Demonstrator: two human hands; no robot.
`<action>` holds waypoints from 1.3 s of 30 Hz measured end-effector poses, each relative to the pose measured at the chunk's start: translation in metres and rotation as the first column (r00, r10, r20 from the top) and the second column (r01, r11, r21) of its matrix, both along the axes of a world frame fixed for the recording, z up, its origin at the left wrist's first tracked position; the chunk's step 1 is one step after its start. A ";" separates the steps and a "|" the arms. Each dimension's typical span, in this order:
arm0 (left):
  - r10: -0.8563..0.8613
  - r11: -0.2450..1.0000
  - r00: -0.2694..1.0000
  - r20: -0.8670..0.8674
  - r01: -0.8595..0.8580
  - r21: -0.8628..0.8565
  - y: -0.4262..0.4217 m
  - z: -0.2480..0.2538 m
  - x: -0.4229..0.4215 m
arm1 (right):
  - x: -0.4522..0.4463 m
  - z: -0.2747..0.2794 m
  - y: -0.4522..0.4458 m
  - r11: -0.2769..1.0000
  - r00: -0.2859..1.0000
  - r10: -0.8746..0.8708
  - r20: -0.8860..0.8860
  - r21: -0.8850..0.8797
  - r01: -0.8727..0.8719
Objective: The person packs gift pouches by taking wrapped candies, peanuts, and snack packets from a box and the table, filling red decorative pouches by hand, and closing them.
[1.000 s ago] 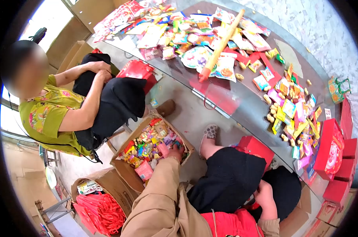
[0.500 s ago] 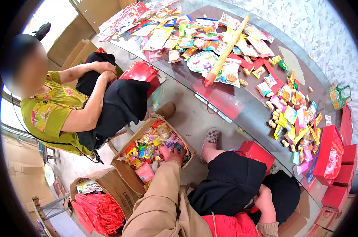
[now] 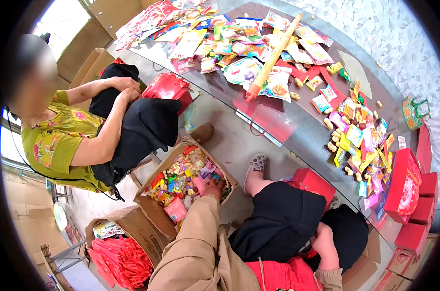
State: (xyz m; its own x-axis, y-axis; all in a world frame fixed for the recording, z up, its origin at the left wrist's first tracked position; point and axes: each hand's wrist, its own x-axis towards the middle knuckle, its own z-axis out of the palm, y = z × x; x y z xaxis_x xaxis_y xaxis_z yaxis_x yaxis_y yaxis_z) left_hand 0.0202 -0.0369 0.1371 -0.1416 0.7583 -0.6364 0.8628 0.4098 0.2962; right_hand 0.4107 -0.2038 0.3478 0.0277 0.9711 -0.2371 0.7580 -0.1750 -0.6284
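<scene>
My left hand [image 3: 213, 188] reaches into an open cardboard box [image 3: 145, 203] full of wrapped sweets [image 3: 177, 180]. Its fingers are spread on the sweets at the box's right side, near a pink packet [image 3: 199, 183]. Another pink packet [image 3: 176, 209] lies at the box's near side. Lower right, my right hand [image 3: 322, 241] rests by my black-clothed legs [image 3: 283, 218]; its fingers are hidden between them.
A glass table [image 3: 220, 85] carries snack packets [image 3: 188, 44], peanuts and a wooden stick [image 3: 274, 58]. Red boxes [image 3: 405, 186] stand at its right end. A seated person [image 3: 69, 140] is on the left, above a box of red bags [image 3: 120, 259].
My left hand stays among the sweets, with only a slight shift of its fingers. The camera view has wavered a little. The other person's hands remain together on their lap.
</scene>
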 end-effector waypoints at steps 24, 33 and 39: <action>0.532 0.727 0.401 0.746 -0.668 -0.159 -0.020 0.024 -0.088 | 0.000 0.008 -0.005 0.999 0.993 -0.037 0.116 -0.011 0.038; 0.363 0.665 0.025 0.932 -0.707 -0.240 0.002 0.098 -0.073 | 0.001 0.019 -0.007 1.000 0.984 -0.021 0.174 -0.007 0.022; 0.217 0.830 -0.064 0.974 -0.513 -0.218 0.027 0.170 0.001 | 0.011 0.012 -0.017 1.000 0.980 0.008 0.198 0.017 -0.012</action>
